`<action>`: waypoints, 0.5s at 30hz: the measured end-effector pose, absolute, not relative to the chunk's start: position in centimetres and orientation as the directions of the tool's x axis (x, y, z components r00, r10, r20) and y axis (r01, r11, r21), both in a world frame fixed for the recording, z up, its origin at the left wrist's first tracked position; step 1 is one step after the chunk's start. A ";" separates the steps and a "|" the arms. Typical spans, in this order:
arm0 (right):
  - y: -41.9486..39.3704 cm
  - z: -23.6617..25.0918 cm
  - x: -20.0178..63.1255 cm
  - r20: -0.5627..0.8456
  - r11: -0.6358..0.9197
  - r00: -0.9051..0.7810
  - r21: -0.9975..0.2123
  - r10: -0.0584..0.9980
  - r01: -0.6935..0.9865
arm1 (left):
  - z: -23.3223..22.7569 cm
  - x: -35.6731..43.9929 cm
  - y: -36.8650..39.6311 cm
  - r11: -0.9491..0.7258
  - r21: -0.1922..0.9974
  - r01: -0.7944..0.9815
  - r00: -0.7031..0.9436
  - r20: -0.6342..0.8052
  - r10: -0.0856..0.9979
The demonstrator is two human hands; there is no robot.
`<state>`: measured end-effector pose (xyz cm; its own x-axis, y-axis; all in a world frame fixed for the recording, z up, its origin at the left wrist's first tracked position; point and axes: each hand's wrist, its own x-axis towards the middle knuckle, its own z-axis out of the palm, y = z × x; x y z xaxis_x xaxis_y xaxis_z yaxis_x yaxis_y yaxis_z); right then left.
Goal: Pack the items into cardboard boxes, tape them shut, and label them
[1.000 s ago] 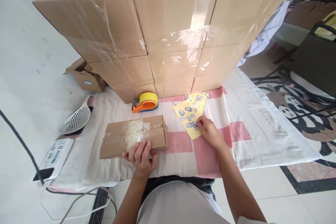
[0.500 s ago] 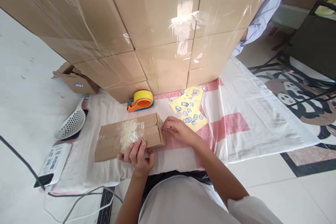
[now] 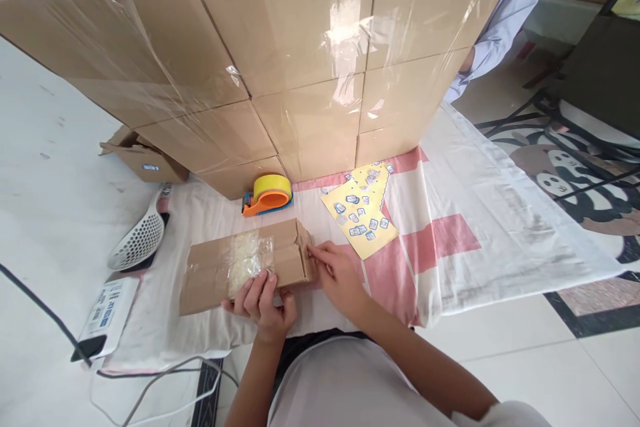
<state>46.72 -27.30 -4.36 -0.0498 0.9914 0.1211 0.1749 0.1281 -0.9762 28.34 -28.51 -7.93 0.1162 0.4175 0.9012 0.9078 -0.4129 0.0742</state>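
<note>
A: What is the thing in the hands?

B: It is 1 flat brown cardboard package [image 3: 245, 265], lying on the cloth with the long side going left to right. Clear crinkled tape covers the middle of its top.

A: Is it closed?

B: Yes, the flaps are folded shut, and the right end looks a little crumpled
</note>
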 end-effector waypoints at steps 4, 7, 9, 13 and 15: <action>-30.3 -5.8 44.6 0.117 0.116 0.003 -0.992 0.993 0.038 | -7.6 28.7 -28.5 -0.419 0.101 0.902 0.094 0.903 0.418; -30.8 -6.5 44.5 0.129 0.129 0.040 -0.992 0.991 0.002 | -7.5 28.9 -28.5 -0.399 0.131 0.908 0.058 0.903 0.427; -30.4 -6.7 44.9 0.145 0.145 0.035 -0.989 0.989 -0.013 | -7.5 29.0 -28.5 -0.399 0.137 0.907 0.052 0.903 0.427; -29.1 -7.1 45.3 0.086 0.086 -0.030 -0.996 0.996 -0.006 | -7.4 28.9 -28.4 -0.428 0.129 0.894 0.071 0.904 0.421; -28.6 -7.3 45.3 0.039 0.040 -0.058 -0.999 0.998 0.008 | -7.5 28.9 -28.4 -0.428 0.135 0.894 0.069 0.901 0.428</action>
<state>45.27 -28.65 -7.33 -0.0582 0.9975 0.0393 0.0082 0.0399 -0.9992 28.86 -28.44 -7.53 0.0688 0.4276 0.9014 0.8937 -0.4279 0.1347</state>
